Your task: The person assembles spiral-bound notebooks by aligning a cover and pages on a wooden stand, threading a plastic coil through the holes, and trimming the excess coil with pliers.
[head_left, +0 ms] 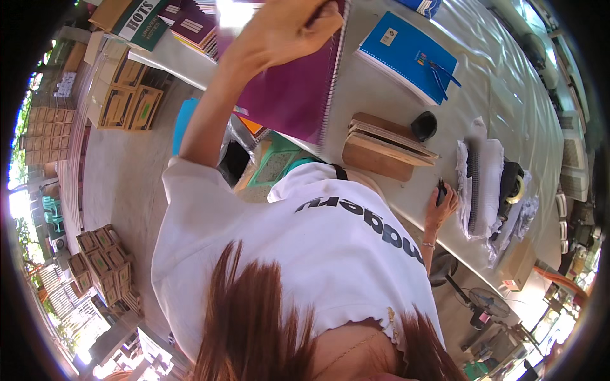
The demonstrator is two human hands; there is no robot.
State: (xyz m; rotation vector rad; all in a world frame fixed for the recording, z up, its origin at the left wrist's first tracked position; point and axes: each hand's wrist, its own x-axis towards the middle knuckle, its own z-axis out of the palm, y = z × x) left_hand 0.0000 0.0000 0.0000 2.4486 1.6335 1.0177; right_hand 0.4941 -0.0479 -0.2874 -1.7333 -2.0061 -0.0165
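My left hand (292, 32) is raised over a large purple spiral notebook (289, 105). Its fingers are curled closed, and what they hold, if anything, is hidden. The notebook's wire binding runs down its right side, and its lower end overhangs the table edge. By the table's near edge, my right hand (443, 206) has its fingers around a small black object (441, 188) of unclear kind. Between the hands lie wooden boards (381, 152) with a dark rounded object (424, 126) against them. Farther back rests a blue spiral notebook (406, 60), with a blue-handled tool (440, 79) on top.
Right of my right hand are wrapped white bundles (480, 184) and a tape dispenser (513, 184). Purple notebooks (194, 28) and a green box (136, 22) stand at the far left. A green stool (276, 159) is under the table edge; cartons (130, 98) stand on the floor.
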